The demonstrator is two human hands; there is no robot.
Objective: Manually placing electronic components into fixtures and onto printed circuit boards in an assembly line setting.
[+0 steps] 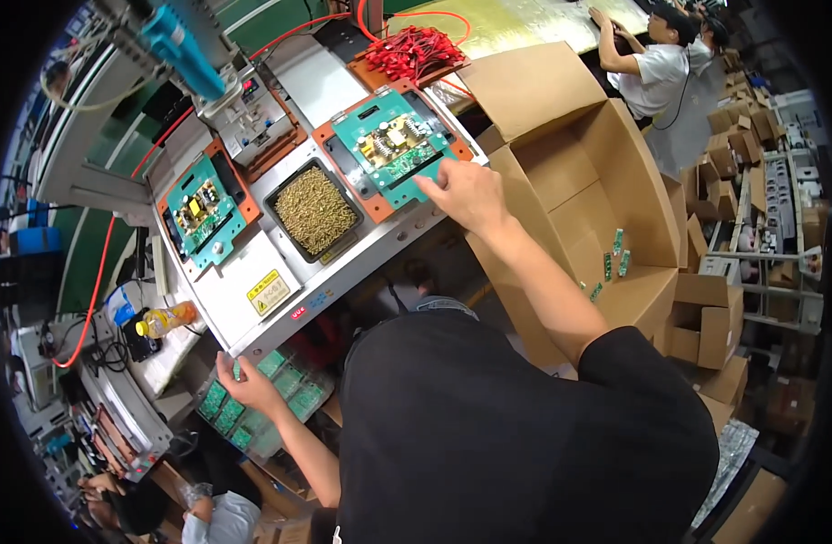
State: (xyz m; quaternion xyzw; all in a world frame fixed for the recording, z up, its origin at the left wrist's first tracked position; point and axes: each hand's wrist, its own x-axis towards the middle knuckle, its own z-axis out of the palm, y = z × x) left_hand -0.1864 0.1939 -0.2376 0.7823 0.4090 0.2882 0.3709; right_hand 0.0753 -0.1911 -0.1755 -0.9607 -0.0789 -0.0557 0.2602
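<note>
My right hand (472, 195) is over the near right corner of a green fixture plate (354, 138), its thumb and forefinger apart and the other fingers curled. A circuit board (399, 145) with yellow and black parts lies in that plate, just left of my fingertips. My left hand (245, 388) is raised off the front left corner of the white machine bed (243, 272), thumb and forefinger apart with nothing visible between them. Below it is a clear tray (269, 435) of green circuit boards. A second green fixture plate (198, 249) at the left holds another circuit board (196, 208).
Between the fixtures stands a black bin (345, 238) of small brass-coloured pieces. Red parts (414, 54) are heaped behind. An open cardboard box (565, 195) with several small green boards stands to the right. A blue cylindrical tool (184, 56) hangs at upper left, above a bottle (166, 320).
</note>
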